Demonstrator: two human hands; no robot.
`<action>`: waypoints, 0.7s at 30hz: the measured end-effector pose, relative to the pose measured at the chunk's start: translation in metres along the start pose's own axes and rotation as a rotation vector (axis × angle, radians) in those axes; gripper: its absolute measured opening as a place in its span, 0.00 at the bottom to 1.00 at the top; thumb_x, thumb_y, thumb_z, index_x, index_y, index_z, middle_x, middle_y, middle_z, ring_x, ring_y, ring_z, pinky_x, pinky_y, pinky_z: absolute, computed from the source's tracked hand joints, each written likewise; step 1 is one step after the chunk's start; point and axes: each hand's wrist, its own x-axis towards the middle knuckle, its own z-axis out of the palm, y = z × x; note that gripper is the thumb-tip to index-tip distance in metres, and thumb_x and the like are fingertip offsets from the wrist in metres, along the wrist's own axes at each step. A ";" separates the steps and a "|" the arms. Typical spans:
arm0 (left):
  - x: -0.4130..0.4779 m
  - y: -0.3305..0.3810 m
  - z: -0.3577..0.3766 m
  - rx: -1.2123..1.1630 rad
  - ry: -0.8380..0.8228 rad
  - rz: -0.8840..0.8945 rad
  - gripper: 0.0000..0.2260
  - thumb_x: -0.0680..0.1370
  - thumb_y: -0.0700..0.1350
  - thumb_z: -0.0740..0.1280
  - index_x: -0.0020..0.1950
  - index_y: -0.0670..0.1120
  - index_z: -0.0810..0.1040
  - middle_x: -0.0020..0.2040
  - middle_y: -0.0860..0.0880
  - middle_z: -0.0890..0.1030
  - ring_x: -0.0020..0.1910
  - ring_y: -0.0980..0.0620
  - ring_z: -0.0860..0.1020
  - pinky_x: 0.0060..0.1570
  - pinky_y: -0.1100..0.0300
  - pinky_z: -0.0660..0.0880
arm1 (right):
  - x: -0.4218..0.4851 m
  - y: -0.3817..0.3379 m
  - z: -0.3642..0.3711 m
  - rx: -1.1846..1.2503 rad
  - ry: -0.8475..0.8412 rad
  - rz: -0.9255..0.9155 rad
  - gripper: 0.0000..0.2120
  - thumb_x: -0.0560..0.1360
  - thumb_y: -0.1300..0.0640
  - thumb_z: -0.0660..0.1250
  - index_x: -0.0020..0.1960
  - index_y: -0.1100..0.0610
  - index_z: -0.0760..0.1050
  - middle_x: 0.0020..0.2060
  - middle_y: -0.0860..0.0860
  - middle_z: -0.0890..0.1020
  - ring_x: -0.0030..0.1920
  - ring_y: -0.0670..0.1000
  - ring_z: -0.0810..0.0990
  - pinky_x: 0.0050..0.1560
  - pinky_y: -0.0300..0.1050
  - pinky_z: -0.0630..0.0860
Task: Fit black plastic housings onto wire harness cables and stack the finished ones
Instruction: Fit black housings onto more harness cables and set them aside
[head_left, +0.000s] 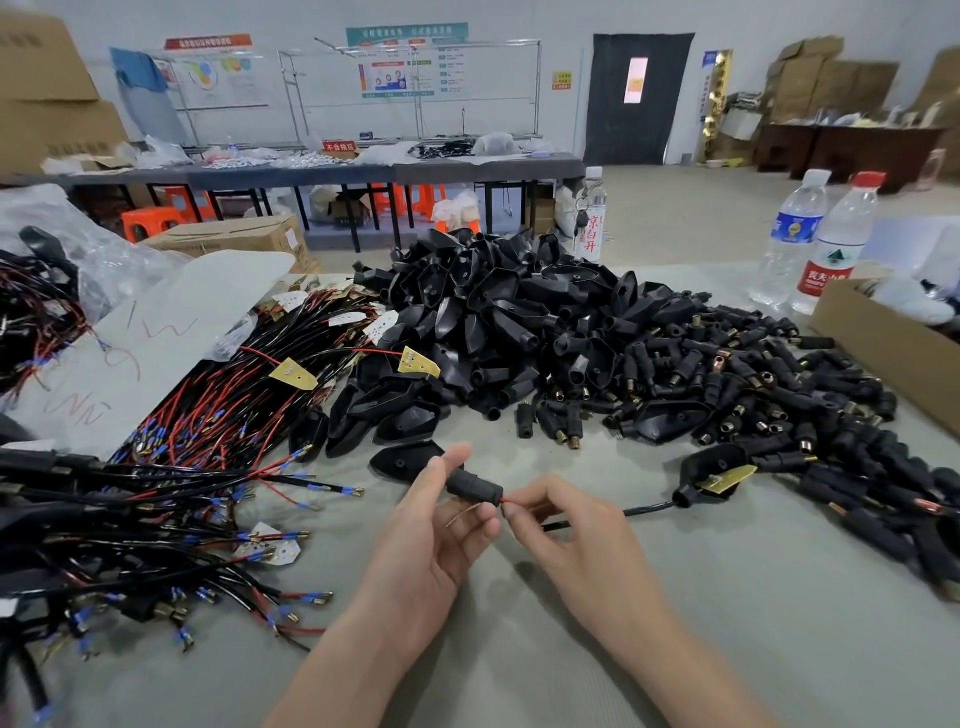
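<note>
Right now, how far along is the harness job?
Done: the tangled stack at left may be fitted cables; hard to confirm. In hand: the left hand holds a black sleeve, the right hand pinches the red wire at its end; the cable runs to a housing with a yellow board. Left: a large pile of housings and many bare harnesses.

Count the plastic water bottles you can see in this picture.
3. A bottle with red characters stands behind the pile of black housings. A blue-labelled bottle and a red-capped bottle stand side by side at far right, by the cardboard box. Clutter may hide more.
</note>
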 end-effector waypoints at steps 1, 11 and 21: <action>0.000 0.000 0.000 0.003 -0.002 0.002 0.13 0.83 0.51 0.62 0.60 0.49 0.83 0.40 0.43 0.81 0.34 0.51 0.79 0.37 0.60 0.81 | 0.000 0.000 0.002 -0.001 -0.001 0.002 0.04 0.77 0.51 0.70 0.46 0.43 0.77 0.41 0.36 0.83 0.45 0.41 0.81 0.42 0.28 0.72; 0.001 0.008 -0.007 -0.042 0.026 0.004 0.14 0.82 0.52 0.62 0.56 0.49 0.86 0.43 0.44 0.84 0.35 0.52 0.81 0.36 0.61 0.81 | 0.001 0.000 -0.003 0.077 -0.046 0.039 0.01 0.78 0.47 0.69 0.48 0.41 0.77 0.42 0.37 0.83 0.48 0.41 0.81 0.47 0.30 0.72; 0.001 0.006 -0.003 -0.043 0.022 -0.050 0.14 0.83 0.51 0.62 0.55 0.48 0.86 0.40 0.43 0.84 0.36 0.52 0.81 0.38 0.60 0.82 | 0.000 0.003 0.001 -0.005 -0.040 -0.008 0.06 0.77 0.50 0.68 0.42 0.45 0.72 0.34 0.40 0.79 0.35 0.47 0.78 0.35 0.36 0.72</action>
